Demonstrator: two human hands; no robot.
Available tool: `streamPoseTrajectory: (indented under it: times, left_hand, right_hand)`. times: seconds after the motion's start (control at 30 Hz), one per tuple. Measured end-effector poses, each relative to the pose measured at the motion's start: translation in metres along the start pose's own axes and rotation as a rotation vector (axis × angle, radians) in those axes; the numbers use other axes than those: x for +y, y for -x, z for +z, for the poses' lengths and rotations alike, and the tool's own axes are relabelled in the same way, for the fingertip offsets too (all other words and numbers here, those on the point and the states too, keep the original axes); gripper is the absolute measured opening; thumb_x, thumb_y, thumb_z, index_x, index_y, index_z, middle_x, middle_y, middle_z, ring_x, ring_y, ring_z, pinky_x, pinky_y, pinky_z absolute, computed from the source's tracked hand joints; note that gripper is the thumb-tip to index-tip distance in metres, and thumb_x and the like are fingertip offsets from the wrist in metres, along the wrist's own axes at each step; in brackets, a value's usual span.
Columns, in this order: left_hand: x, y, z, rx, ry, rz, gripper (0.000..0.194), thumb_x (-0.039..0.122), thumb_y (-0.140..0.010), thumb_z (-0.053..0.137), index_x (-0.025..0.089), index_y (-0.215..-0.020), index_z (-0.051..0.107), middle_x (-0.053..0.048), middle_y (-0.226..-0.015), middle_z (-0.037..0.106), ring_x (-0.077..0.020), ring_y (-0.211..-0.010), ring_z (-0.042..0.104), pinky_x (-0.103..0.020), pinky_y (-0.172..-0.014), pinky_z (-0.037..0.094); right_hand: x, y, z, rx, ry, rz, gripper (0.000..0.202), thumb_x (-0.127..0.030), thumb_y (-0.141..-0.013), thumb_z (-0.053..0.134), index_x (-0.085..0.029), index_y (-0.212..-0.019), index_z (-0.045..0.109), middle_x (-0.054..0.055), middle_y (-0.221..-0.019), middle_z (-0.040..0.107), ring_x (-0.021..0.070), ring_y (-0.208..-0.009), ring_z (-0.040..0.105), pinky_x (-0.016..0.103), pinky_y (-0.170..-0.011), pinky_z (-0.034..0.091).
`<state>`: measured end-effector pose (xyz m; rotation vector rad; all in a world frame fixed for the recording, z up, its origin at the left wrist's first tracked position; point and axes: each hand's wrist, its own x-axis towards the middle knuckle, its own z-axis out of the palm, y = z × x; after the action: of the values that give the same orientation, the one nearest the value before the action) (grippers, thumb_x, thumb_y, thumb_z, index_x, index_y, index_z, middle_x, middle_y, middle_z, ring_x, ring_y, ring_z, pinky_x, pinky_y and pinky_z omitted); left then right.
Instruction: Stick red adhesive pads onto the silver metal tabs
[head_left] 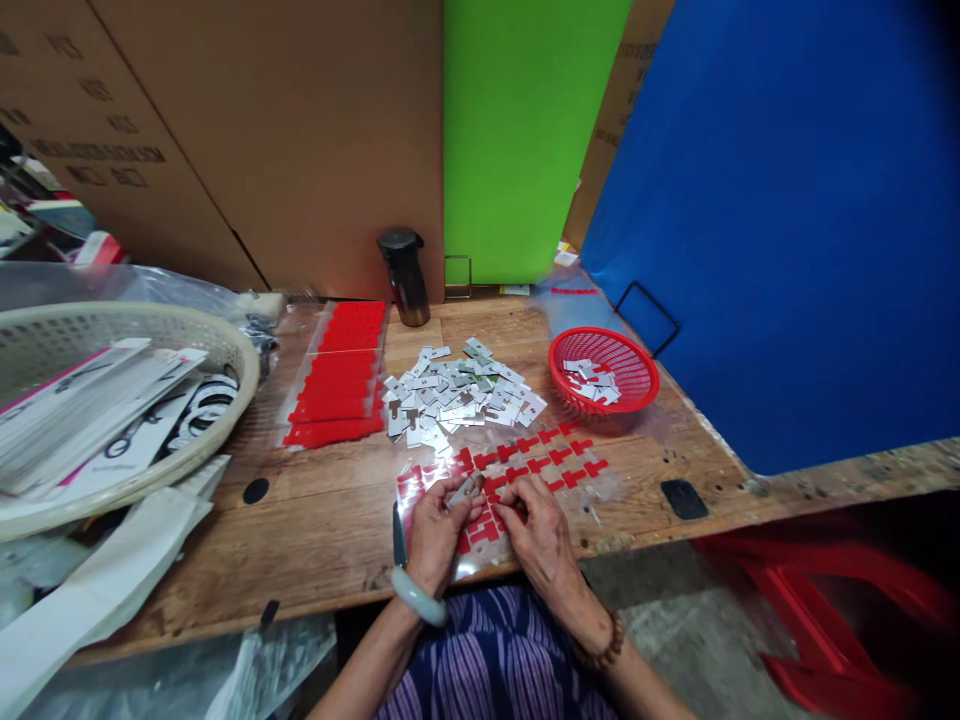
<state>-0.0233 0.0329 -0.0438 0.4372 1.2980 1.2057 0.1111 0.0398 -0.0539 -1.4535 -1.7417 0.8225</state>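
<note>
A scuffed wood-grain tabletop (315,540) spreads beneath the left hand (435,525) and right hand (544,535). Well off to their left stands a cream plastic basket (244,390), broad and latticed. Right under the fingers lies a glossy clear sheet (495,470) bearing flat red T-like shapes. Beyond the left hand, red sheets (341,375) overlap in smooth film; straight ahead, thin silvery rectangles form a loose heap (465,390). Ahead-right sits a round red mesh basket (637,385). The left fingers grip one small silvery plate (466,490); the right fingertips are pinched together, contents hidden.
</note>
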Motion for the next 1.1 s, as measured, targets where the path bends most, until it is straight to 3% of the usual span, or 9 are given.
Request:
streamPoseTrajectory:
  times: [0.13, 0.27, 0.37, 0.63, 1.1]
  left_hand:
    - [0.0, -0.001, 0.0, 0.011, 0.029, -0.02, 0.026, 0.008, -0.066, 0.069, 0.013, -0.088, 0.057, -0.007, -0.075, 0.071, -0.0178, -0.071, 0.07, -0.025, -0.068, 0.054]
    - [0.005, -0.004, 0.0, 0.017, 0.067, -0.072, 0.026, 0.001, -0.066, 0.066, 0.011, -0.088, 0.056, -0.009, -0.078, 0.071, -0.0175, -0.07, 0.07, -0.022, -0.065, 0.055]
    - [0.012, -0.001, -0.002, -0.042, 0.102, -0.159, 0.03, -0.004, -0.065, 0.063, 0.01, -0.091, 0.055, -0.01, -0.079, 0.071, -0.0174, -0.068, 0.07, -0.022, -0.065, 0.056]
    - [0.035, 0.028, 0.0, -0.256, 0.101, -0.3, 0.041, 0.002, -0.062, 0.07, 0.008, -0.101, 0.058, -0.009, -0.073, 0.072, -0.018, -0.07, 0.07, -0.022, -0.07, 0.055]
    - [0.042, 0.04, 0.007, -0.26, 0.089, -0.316, 0.041, 0.001, -0.063, 0.069, 0.008, -0.101, 0.057, -0.011, -0.074, 0.072, -0.0166, -0.066, 0.07, -0.023, -0.069, 0.054]
  right_hand:
    - [-0.004, -0.001, -0.006, -0.047, -0.162, 0.035, 0.011, -0.015, -0.075, 0.053, -0.019, -0.065, 0.05, 0.0, -0.07, 0.052, 0.0151, -0.069, 0.05, 0.027, -0.064, 0.041]
    - [-0.006, -0.004, -0.016, -0.109, -0.319, 0.16, 0.009, -0.022, -0.075, 0.056, -0.018, -0.067, 0.053, -0.003, -0.066, 0.054, 0.0129, -0.063, 0.051, 0.024, -0.06, 0.042]
    - [-0.01, -0.007, -0.024, -0.101, -0.363, 0.197, 0.009, -0.024, -0.075, 0.057, -0.018, -0.069, 0.053, -0.003, -0.065, 0.054, 0.012, -0.062, 0.051, 0.023, -0.06, 0.042]
    - [-0.035, -0.008, -0.042, -0.127, -0.254, 0.038, 0.007, -0.019, -0.077, 0.054, -0.019, -0.07, 0.055, -0.002, -0.068, 0.056, 0.012, -0.065, 0.053, 0.022, -0.061, 0.042]
    - [-0.044, 0.0, -0.051, -0.171, -0.141, -0.057, 0.01, -0.015, -0.081, 0.05, -0.02, -0.073, 0.054, -0.002, -0.071, 0.056, 0.0125, -0.067, 0.053, 0.023, -0.063, 0.039]
